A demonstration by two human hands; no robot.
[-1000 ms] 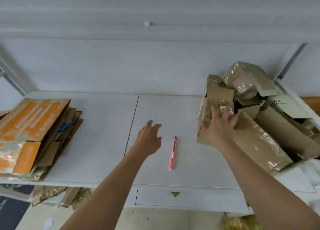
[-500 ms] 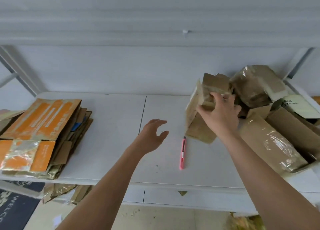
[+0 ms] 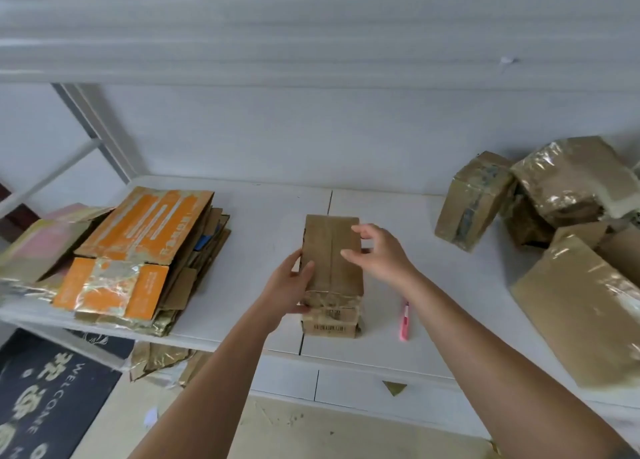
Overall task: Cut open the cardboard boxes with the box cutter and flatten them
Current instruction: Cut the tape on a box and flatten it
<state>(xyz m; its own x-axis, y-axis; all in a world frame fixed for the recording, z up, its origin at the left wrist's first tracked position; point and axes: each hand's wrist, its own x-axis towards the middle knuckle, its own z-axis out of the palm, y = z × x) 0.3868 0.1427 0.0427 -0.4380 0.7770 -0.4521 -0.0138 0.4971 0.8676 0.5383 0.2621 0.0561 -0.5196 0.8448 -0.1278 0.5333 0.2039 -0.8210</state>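
We are steadying a small brown box (image 3: 330,250) at the middle of the white table (image 3: 450,285), standing it on end with its taped, barcoded part toward us. Our left hand (image 3: 289,287) is curling its thumb and fingers round the box's left edge, and our right hand (image 3: 375,252) is reaching its spread fingers to the right edge; we cannot tell whether they are gripping it. The pink box cutter (image 3: 404,321) is lying untouched just to the right of the box, partly behind our right forearm. The box is looking sealed, so we judge the cutting is not yet begun on it. To the left a stack of flattened boxes (image 3: 138,257) is showing work already done, and to the right a heap of taped boxes (image 3: 554,223) is waiting
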